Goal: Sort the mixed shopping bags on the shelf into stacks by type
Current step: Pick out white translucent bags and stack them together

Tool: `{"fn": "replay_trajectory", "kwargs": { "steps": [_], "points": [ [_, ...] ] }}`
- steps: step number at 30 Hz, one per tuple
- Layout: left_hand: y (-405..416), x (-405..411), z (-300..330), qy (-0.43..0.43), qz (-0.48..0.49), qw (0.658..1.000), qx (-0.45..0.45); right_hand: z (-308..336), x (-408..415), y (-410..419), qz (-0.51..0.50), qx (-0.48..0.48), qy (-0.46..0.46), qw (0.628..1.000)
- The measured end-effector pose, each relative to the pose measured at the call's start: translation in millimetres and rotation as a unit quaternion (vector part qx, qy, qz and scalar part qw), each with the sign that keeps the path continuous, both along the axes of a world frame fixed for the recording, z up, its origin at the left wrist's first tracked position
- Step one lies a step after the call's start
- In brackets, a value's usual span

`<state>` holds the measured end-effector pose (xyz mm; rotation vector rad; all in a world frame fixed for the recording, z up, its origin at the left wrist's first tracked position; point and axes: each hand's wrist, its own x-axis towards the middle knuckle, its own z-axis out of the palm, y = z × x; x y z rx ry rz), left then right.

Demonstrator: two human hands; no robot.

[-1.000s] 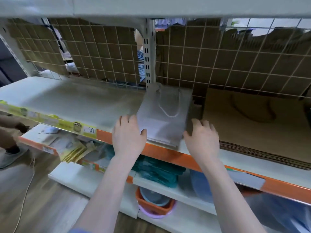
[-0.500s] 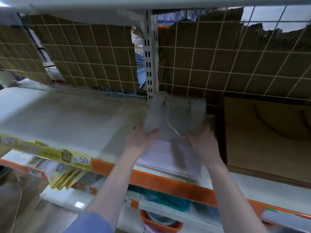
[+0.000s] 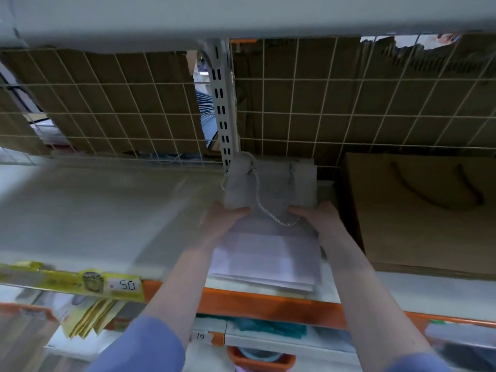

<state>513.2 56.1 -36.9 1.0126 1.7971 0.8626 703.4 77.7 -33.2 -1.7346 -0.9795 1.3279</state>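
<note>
Over on the left, a wide flat pale bag stack (image 3: pixel 88 210), blurred, untouched on the shelf (image 3: pixel 418 288). Moving in: left hand (image 3: pixel 220 218) now well forward of the orange front edge where it rested 1 second ago, thumb clamped over the near-left side of the grey bags (image 3: pixel 271 189), fingers hidden beneath. Grey bags lifted and tipped up at the back against the wire grid (image 3: pixel 375 103), white cord handle (image 3: pixel 279 218) drooping loose between both thumbs. White bag pile (image 3: pixel 265 261) still flat below. Right hand (image 3: pixel 319 213) mirroring, thumb pinching the near-right side. Further right, brown bag stack (image 3: pixel 424 216) lying undisturbed. Looks like grey separated from white, so 1 type on its way to its own stack.
</note>
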Motion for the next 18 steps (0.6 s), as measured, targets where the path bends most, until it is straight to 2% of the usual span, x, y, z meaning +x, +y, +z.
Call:
{"fn": "replay_trajectory", "kwargs": {
  "steps": [4,11,15,18],
  "points": [
    [5.4,-5.4,0.1,-0.041,-0.010,0.999,-0.003,-2.1,0.2,4.8,-0.023,-0.020,0.054,0.998],
    [4.7,-12.9,-1.1,-0.132,-0.016,0.991,-0.012,-13.7,-2.1,-1.1,-0.034,0.044,0.106,0.993],
    [1.1,-12.8,0.0,-0.207,-0.005,0.977,0.055,-9.9,4.3,-8.9,-0.006,0.104,0.133,0.986],
    [0.6,-13.8,6.7,-0.181,-0.012,0.972,0.150,7.0,7.0,-10.7,0.021,0.169,0.115,0.979]
  ]
}}
